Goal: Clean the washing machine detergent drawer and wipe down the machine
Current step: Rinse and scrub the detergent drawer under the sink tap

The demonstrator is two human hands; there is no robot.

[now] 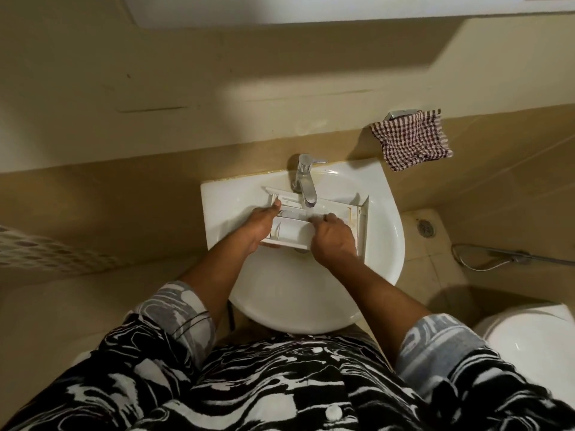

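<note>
The white detergent drawer [292, 233] lies across the white sink basin [280, 293], under the chrome tap [306, 185], from which water runs onto it. My left hand [259, 227] grips the drawer's left side, thumb on its far edge. My right hand [334, 236] holds the drawer's right part, with curled fingers inside a compartment near the water stream. The drawer's right end [357, 213] shows brownish stains. The washing machine is not in view.
A red-and-white checked cloth [412, 138] hangs from a wall holder right of the tap. A toilet [529, 334] stands at lower right. A floor drain [426, 227] and a spray hose [497, 258] lie on the tiled floor to the right.
</note>
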